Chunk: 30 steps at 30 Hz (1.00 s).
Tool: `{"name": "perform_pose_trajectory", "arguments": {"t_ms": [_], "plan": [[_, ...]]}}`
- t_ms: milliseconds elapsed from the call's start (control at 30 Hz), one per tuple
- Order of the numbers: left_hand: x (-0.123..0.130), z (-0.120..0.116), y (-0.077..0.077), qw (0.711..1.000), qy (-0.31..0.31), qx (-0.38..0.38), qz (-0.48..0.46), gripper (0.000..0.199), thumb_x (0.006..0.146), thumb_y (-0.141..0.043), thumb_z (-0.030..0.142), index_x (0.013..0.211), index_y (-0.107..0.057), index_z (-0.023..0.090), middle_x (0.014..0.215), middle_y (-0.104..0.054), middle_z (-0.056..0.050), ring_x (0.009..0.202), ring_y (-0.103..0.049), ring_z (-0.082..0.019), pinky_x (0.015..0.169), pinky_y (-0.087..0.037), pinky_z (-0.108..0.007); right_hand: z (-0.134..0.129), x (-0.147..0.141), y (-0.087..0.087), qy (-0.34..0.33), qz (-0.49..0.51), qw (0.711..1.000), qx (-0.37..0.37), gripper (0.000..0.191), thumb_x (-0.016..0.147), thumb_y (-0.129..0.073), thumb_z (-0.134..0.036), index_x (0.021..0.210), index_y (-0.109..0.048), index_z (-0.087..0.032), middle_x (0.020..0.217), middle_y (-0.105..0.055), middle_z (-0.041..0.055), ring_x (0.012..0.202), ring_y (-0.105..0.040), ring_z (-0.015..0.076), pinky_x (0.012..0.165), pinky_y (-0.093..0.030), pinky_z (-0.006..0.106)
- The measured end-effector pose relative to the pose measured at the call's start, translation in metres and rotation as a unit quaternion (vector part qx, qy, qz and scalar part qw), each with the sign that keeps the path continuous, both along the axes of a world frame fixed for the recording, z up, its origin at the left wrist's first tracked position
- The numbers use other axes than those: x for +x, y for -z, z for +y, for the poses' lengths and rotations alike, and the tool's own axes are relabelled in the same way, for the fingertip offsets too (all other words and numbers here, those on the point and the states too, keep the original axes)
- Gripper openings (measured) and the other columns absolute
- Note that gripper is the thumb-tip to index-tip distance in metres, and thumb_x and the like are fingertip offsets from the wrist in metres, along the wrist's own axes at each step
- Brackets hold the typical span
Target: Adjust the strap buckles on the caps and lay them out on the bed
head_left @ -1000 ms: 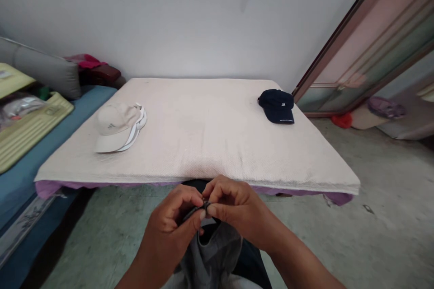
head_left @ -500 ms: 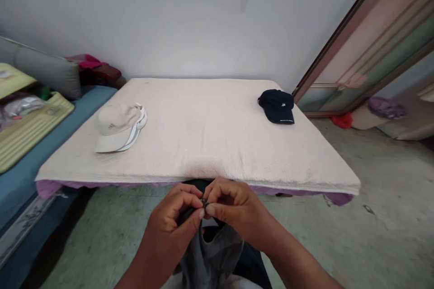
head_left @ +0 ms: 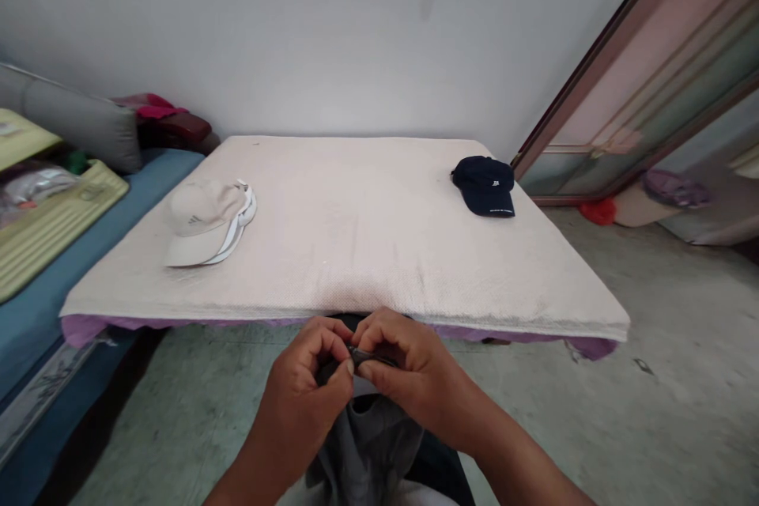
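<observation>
A dark grey cap [head_left: 371, 447] is held low in front of me, its back opening facing up toward me. My left hand [head_left: 305, 391] is closed, with thumb and fingers pinching one end of the cap's strap [head_left: 364, 356]. Closed on the other side of that strap, my right hand [head_left: 418, 371] meets the left almost fingertip to fingertip. The fingers partly cover the strap's fastening, so whether it is joined cannot be told. Both hands are just short of the table's front edge.
Stacked pale caps [head_left: 205, 221] lie at the left of the cloth-covered table [head_left: 349, 229]. A navy cap [head_left: 486, 186] rests at its back right. Left is a blue bed [head_left: 160, 174] with a grey cushion [head_left: 88, 126]; a sliding door [head_left: 598, 118] stands right.
My fingers have shifted slightly on the strap, and more of it now shows running into my right hand. The cap's back opening looks narrower. The caps on the table are unmoved.
</observation>
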<state>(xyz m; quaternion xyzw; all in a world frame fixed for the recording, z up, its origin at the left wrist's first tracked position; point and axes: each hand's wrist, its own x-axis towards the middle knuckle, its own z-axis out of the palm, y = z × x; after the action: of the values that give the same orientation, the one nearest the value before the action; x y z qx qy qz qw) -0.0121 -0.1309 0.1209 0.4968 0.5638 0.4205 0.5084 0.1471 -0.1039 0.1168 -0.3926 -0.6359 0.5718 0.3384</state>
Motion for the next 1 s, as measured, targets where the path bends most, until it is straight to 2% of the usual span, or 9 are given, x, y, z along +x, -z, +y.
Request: {"name": "perform_pose_trajectory", "arguments": {"t_ms": [200, 400, 700, 867, 1000], "plan": [[-0.003, 0.001, -0.001, 0.998, 0.045, -0.032, -0.036, 0.015, 0.072, -0.052, 0.008, 0.063, -0.047, 0.019, 0.093, -0.055, -0.002, 0.083, -0.053, -0.015, 0.069, -0.040, -0.025, -0.003, 0.004, -0.015, -0.026, -0.082, 0.995, 0.055, 0.023, 0.075, -0.057, -0.004, 0.090, -0.054, -0.021, 0.089, -0.055, -0.0026, 0.081, -0.052, 0.0112, 0.072, -0.039, 0.024], [-0.007, 0.003, 0.002, 0.995, 0.066, -0.047, -0.057, 0.016, 0.069, -0.052, 0.006, 0.063, -0.045, 0.019, 0.090, -0.054, -0.002, 0.079, -0.049, -0.015, 0.065, -0.039, -0.024, -0.003, 0.002, -0.017, -0.070, -0.133, 0.976, 0.154, 0.025, 0.075, -0.055, 0.000, 0.090, -0.052, -0.019, 0.094, -0.052, 0.0005, 0.091, -0.049, 0.0134, 0.077, -0.038, 0.025], [-0.011, 0.004, 0.004, 0.993, 0.086, -0.050, -0.057, 0.017, 0.067, -0.050, 0.004, 0.062, -0.045, 0.019, 0.088, -0.053, -0.001, 0.076, -0.047, -0.014, 0.064, -0.039, -0.025, 0.008, 0.004, -0.017, -0.109, -0.157, 0.960, 0.205, 0.023, 0.068, -0.057, -0.003, 0.082, -0.047, -0.019, 0.085, -0.049, -0.0009, 0.081, -0.047, 0.0131, 0.069, -0.036, 0.025], [-0.010, 0.007, -0.001, 0.991, 0.085, -0.057, -0.082, 0.017, 0.068, -0.052, 0.006, 0.061, -0.043, 0.019, 0.084, -0.052, -0.001, 0.072, -0.045, -0.013, 0.060, -0.036, -0.023, 0.009, 0.003, -0.017, -0.104, -0.131, 0.964, 0.205, 0.028, 0.071, -0.056, -0.002, 0.092, -0.051, -0.020, 0.090, -0.052, -0.0001, 0.086, -0.049, 0.0136, 0.074, -0.038, 0.026], [-0.010, 0.008, -0.003, 0.990, 0.091, -0.058, -0.090, 0.016, 0.068, -0.052, 0.007, 0.061, -0.044, 0.019, 0.084, -0.052, 0.000, 0.072, -0.046, -0.012, 0.059, -0.035, -0.022, 0.008, 0.004, -0.017, -0.108, -0.117, 0.965, 0.208, 0.029, 0.071, -0.057, 0.000, 0.092, -0.053, -0.020, 0.090, -0.052, 0.0001, 0.087, -0.050, 0.0141, 0.076, -0.039, 0.026]]}}
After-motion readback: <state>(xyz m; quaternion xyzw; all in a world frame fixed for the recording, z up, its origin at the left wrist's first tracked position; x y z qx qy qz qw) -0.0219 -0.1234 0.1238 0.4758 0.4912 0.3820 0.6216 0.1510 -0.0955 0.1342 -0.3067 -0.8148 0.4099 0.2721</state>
